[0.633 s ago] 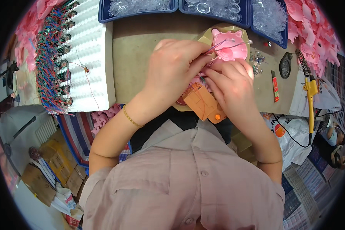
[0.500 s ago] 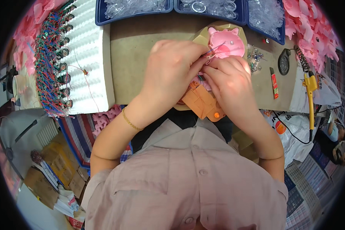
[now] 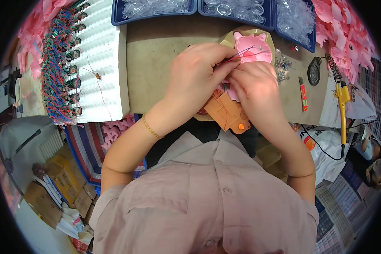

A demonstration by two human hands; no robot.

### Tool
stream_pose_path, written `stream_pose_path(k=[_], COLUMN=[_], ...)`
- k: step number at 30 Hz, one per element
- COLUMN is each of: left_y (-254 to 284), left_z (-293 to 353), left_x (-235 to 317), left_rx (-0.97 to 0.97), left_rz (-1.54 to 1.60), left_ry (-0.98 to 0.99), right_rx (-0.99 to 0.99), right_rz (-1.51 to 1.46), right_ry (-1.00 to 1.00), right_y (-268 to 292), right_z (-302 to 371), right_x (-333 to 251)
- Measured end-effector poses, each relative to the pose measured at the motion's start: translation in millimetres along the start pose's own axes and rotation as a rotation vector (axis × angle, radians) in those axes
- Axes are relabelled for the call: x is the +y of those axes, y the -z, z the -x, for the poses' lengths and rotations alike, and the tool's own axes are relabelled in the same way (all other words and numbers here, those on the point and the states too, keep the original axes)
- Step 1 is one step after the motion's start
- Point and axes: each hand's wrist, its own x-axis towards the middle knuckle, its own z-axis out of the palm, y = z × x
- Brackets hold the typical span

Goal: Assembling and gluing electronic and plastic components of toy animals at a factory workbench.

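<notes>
Thin red and blue wires stick out between my fingertips, over a pink pig-shaped plastic shell. My left hand is closed in a pinch on the wires. Close against it, my right hand also pinches with thumb and fingers; the fingertips partly hide what they grip. Behind the hands, the pink shell rests in a tan holder. Below the hands lies an orange plastic part with a round orange knob, at the table's front edge. Pink plastic shows partly between it and my fingers.
A white ridged foam tray with wired round parts stands left. Blue bins of clear plastic pieces line the back. At right lie small metal-legged parts, a red-handled blade, a black oval piece and a yellow soldering iron.
The wires now stand out farther to the right over the pink shell. Both hands stay close together and have shifted only slightly. The whole view has moved a little.
</notes>
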Motion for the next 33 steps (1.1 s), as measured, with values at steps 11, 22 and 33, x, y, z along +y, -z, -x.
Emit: stream_pose_path(k=[11, 22, 33], left_y=[22, 49, 46], left_z=[-11, -17, 63], left_x=[-1, 10, -10], left_rx=[-0.027, -0.222, 0.009], left_rz=[-0.096, 0.46, -0.093], left_ry=[0.032, 0.55, 0.118], right_rx=[-0.09, -0.383, -0.119], right_rz=[-0.06, -0.259, -0.187], right_ry=[-0.049, -0.358, 0.121], right_y=[34, 60, 29], right_z=[17, 20, 8], right_x=[-20, -38, 6])
